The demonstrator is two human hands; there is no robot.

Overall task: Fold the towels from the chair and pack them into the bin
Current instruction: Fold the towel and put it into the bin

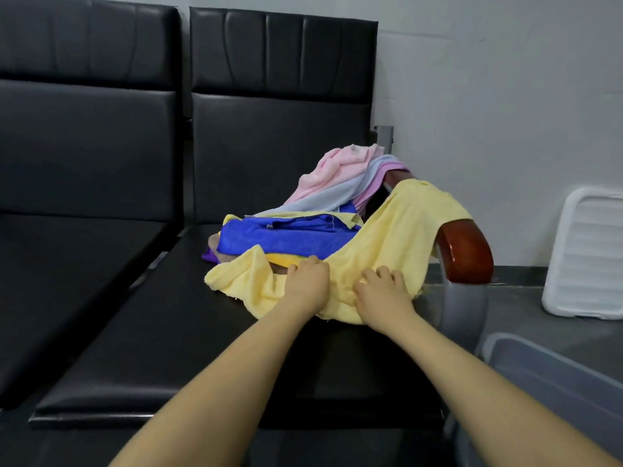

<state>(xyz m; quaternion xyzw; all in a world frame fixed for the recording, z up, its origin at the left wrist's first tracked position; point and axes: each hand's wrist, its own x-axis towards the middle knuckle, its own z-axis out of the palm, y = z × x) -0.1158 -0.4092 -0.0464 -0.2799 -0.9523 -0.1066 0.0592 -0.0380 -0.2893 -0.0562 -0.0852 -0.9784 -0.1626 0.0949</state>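
Observation:
A pale yellow towel (387,237) drapes from the wooden armrest (467,251) down onto the black chair seat (188,335). My left hand (308,283) grips its lower edge with curled fingers. My right hand (382,289) lies just to the right on the same towel, fingers bent into the cloth. Behind them sits a heap of towels: a blue one (283,235), a pink one (337,170), a light grey one (340,193) and others partly hidden. A corner of the clear plastic bin (553,382) shows at the lower right on the floor.
A second black seat (67,264) adjoins on the left. A white bin lid (588,254) leans against the wall at the right. The grey metal chair leg (465,315) stands between the seat and the bin.

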